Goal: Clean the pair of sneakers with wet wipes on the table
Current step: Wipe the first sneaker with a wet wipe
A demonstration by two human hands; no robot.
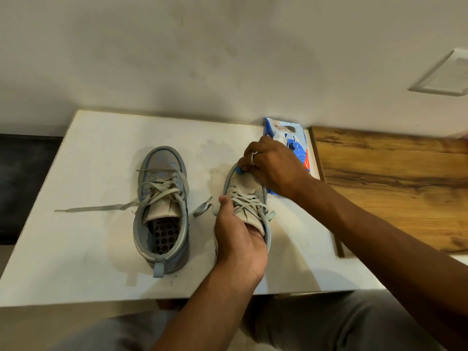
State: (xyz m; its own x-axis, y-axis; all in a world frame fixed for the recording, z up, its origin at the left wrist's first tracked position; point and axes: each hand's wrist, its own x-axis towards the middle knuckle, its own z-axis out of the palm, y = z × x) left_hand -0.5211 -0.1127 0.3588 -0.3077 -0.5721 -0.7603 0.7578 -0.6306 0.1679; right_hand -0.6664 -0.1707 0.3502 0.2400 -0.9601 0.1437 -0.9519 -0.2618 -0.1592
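Head view: the held sneaker [247, 196], grey-beige with pale blue edging, lies tipped on its side on the white table [83, 262], right of centre, toe pointing away from the person. The left hand [240, 239] grips its heel end. The fingers reach into the opening and the thumb lies along the laced side, so much of the collar is hidden. The right hand [273, 165] is bent down over the toe, its fingertips [244, 166] touching the toe tip. A small bright blue patch [239, 170] shows under them. It could be a wipe or part of the shoe, and it is not clear whether those fingers pinch anything. A ring [254, 157] sits on one finger.

Just left, apart from both hands, the other sneaker [162, 206] stands upright with loose laces, and one lace [93, 208] trails left across the table.

Behind the right hand, against the wall [228, 59], lies a pack of wet wipes [285, 134], blue and white with an orange-red area and partly covered by the hand and wrist. Its lettering is too blurred to read. No brand mark can be made out on either shoe. A wooden board [392, 186] adjoins the table on the right and is cut off by the frame edge.
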